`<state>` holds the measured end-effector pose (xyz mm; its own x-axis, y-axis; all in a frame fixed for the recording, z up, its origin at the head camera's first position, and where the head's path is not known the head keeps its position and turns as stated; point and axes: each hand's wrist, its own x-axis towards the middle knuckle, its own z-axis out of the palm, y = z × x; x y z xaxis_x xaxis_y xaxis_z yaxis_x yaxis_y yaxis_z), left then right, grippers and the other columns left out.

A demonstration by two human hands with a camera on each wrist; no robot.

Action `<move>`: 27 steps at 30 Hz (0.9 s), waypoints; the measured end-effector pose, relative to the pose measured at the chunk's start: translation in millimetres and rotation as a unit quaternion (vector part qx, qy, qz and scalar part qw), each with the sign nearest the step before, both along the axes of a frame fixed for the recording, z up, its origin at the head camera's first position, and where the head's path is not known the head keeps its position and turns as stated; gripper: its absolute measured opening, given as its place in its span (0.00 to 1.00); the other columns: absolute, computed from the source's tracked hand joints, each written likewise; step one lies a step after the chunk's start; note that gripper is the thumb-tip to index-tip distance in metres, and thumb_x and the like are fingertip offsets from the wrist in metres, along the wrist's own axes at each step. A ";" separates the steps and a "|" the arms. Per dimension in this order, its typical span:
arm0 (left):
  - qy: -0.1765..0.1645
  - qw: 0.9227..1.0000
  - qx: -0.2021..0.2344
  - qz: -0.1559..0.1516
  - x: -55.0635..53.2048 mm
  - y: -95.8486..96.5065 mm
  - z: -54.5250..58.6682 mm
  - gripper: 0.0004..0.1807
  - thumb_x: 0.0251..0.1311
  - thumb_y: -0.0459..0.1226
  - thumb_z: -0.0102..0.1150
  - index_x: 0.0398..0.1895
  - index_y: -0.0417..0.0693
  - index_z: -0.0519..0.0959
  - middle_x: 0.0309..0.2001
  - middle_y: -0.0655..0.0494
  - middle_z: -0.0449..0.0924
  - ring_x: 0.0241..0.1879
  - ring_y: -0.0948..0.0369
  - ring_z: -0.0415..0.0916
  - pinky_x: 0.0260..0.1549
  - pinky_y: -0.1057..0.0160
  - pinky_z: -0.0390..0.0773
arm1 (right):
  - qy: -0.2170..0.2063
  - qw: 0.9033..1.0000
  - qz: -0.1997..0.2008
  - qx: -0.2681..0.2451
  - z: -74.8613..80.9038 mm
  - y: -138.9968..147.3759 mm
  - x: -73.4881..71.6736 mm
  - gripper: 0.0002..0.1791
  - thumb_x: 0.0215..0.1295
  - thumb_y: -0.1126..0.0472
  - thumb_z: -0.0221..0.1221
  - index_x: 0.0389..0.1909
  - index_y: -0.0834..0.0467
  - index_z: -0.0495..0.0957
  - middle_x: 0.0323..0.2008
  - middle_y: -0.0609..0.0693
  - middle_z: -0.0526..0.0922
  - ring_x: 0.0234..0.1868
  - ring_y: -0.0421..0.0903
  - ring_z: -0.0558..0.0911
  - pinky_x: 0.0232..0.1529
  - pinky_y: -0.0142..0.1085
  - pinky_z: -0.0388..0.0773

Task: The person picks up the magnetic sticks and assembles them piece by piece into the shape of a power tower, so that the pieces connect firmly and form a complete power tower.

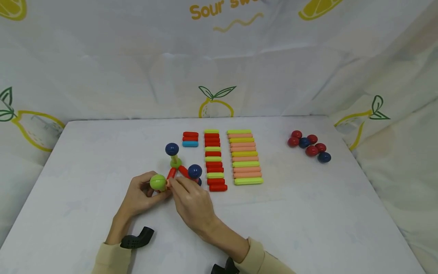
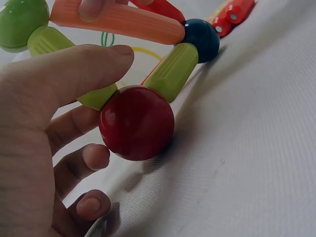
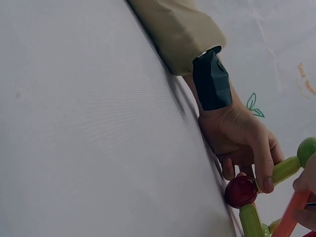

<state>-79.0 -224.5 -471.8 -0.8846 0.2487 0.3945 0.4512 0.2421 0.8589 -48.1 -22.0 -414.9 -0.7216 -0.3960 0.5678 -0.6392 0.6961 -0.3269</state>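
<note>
- The ball-and-rod frame (image 1: 183,171) is between the two hands, on the near left part of the worktop (image 1: 308,213).
- The left grip (image 1: 140,194) pinches a yellow-green rod (image 2: 101,96), its thumb laid along the near side; that rod runs from a red ball (image 2: 137,123) to a green ball (image 1: 158,182).
- The red ball sits just beyond the left fingers, low in the left wrist view (the curled lower fingers seem to hold nothing).
- The right grip (image 1: 193,205) pinches an orange rod (image 2: 123,22), with one end at the green ball and the other at a dark blue ball (image 2: 201,41); whether the ends are fully seated I cannot tell.
- A second yellow-green rod (image 2: 173,71) links the red ball to that dark blue ball.
- Beyond the hands, another blue ball (image 1: 172,149) tops an upright rod above a lower green ball (image 1: 176,163), from which red rods reach toward the hands.
- Right of the frame lie a short stack of red and blue rods (image 1: 190,139), a column of red and yellow-green rods (image 1: 213,154), and a column of longer rods (image 1: 245,153).
- Loose red and blue balls (image 1: 311,151) cluster at the far right, well apart from either grip.
</note>
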 end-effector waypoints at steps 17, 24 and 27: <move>0.019 1.000 0.010 0.012 -2.1 1.8 -0.4 0.19 0.44 0.20 0.72 0.36 0.48 0.83 0.26 0.61 0.75 0.20 0.60 0.63 0.14 0.66 0.61 | -0.005 0.999 0.020 -0.049 32.8 46.7 2.0 0.15 0.58 0.63 0.73 0.48 0.56 0.89 0.37 0.47 0.91 0.37 0.39 0.88 0.40 0.22 0.83; 0.061 0.980 -0.005 0.187 -3.2 -5.7 -0.6 0.19 0.43 0.20 0.71 0.40 0.38 0.82 0.35 0.77 0.75 0.29 0.64 0.68 0.25 0.72 0.68 | -0.005 0.997 -0.068 -0.041 29.4 122.7 -16.4 0.12 0.53 0.67 0.75 0.39 0.59 0.90 0.31 0.50 0.90 0.29 0.42 0.82 0.28 0.29 0.80; 0.046 0.964 0.004 0.263 -4.6 -7.4 0.5 0.25 0.45 0.20 0.71 0.51 0.34 0.80 0.42 0.78 0.74 0.33 0.68 0.71 0.28 0.80 0.70 | -0.035 0.994 -0.100 -0.015 22.2 148.1 -21.2 0.11 0.53 0.67 0.75 0.39 0.59 0.90 0.32 0.51 0.90 0.32 0.44 0.82 0.29 0.33 0.81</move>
<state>-83.7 -232.0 -471.4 -0.8486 -0.2284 0.4771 0.3418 0.4517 0.8241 -69.3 126.1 -392.7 -0.8224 -0.2254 0.5224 -0.4645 0.7962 -0.3878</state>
